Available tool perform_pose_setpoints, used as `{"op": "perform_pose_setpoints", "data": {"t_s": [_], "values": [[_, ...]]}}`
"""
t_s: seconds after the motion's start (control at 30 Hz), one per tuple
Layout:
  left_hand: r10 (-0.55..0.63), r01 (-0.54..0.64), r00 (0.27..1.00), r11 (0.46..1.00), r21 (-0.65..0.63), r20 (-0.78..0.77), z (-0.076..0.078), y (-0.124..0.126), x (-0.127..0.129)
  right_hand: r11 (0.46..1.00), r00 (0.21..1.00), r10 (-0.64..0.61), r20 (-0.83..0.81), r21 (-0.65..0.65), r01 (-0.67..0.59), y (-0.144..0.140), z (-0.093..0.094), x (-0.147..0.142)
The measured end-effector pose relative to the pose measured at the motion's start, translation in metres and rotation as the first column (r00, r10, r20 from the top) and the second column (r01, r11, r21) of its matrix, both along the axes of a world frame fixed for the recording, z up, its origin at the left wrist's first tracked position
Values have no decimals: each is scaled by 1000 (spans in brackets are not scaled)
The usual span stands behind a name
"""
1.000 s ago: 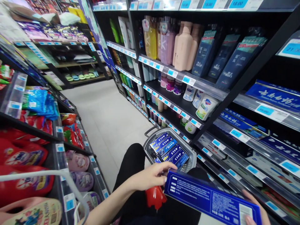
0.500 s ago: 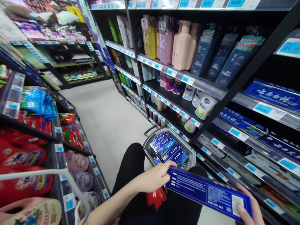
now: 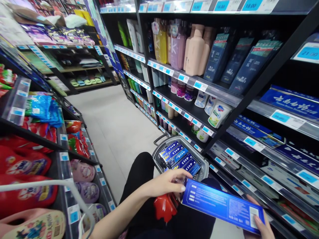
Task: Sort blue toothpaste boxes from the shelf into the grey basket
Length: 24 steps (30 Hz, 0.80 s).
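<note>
A long blue toothpaste box [image 3: 221, 205] is held above my lap, its printed back with a barcode facing up. My left hand [image 3: 169, 183] pinches its left end, the thumb at the edge and the fingers curled over the top corner. At the other end my right hand [image 3: 261, 220] grips the box, thumb lying near the barcode. Just beyond the box stands a grey shopping basket [image 3: 204, 167] with several blue toothpaste boxes [image 3: 179, 155] lying side by side in it. A shiny red object [image 3: 165, 207] shows below my left wrist; its kind is unclear.
Right, a black shelf rack [image 3: 224, 127] carries more blue toothpaste boxes [image 3: 290, 103], pump bottles [image 3: 195, 49] and dark blue cartons [image 3: 216, 58]. Left shelves hold red detergent bottles [image 3: 25, 166] and bagged goods. Pale floor [image 3: 114, 122] runs between them. A white curved bar [image 3: 37, 182] crosses lower left.
The toothpaste box has tilted, its face now catching more light, and its right end has shifted slightly left. My left fingers have moved along its left end.
</note>
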State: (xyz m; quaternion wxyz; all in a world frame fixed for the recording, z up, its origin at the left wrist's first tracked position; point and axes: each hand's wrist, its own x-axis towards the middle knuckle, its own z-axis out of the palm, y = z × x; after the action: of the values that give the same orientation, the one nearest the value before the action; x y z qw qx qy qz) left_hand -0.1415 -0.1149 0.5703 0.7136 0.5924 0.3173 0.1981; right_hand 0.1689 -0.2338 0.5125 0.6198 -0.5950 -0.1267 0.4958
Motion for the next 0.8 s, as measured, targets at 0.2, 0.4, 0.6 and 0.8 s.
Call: {"op": "perform_pose_setpoints", "data": {"t_s": [0.2, 0.4, 0.6, 0.8], "values": [[7, 3, 997, 992, -122, 78, 6, 2, -3, 997, 990, 29, -141, 80, -18, 5, -14, -28], [162, -161, 987, 945, -285, -22, -31, 25, -8, 994, 969, 112, -219, 36, -107, 21, -42, -59], [339, -233, 550, 940, 249, -763, -123, 58, -39, 976, 969, 182, -169, -86, -198, 60, -121, -87], [562, -188, -92, 801, 569, -822, -193, 36, -102, 881, 775, 445, 448, -372, -291, 97, -210, -121]]}}
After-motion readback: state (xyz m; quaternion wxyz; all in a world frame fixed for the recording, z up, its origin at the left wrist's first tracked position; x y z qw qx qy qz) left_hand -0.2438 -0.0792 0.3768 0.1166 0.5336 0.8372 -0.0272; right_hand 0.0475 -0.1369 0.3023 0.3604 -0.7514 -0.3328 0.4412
